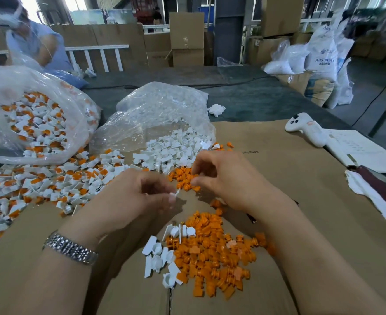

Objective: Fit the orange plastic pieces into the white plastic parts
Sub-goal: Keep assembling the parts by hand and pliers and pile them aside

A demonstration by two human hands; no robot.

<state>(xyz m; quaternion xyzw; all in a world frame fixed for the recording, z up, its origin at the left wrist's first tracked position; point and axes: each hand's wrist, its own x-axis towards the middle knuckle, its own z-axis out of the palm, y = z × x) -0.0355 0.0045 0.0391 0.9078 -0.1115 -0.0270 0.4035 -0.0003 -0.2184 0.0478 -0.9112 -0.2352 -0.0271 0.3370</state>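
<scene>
My left hand (139, 196) pinches a small white plastic part (175, 193) at its fingertips, mostly hidden by the fingers. My right hand (219, 176) hovers just right of it with curled fingers dipping into a small cluster of orange pieces (184, 178); whether it holds one I cannot tell. A bigger pile of loose orange pieces (212, 253) lies on the cardboard near me, with several white parts (159, 255) on its left. More white parts (176, 148) spill from a clear bag beyond my hands.
A heap of assembled white-and-orange parts (51, 185) covers the left side, below a clear bag (35, 123) of the same. A white controller (305, 128), a notebook (360, 151) and a cloth (369, 194) lie at the right. Another person (30, 37) sits at far left.
</scene>
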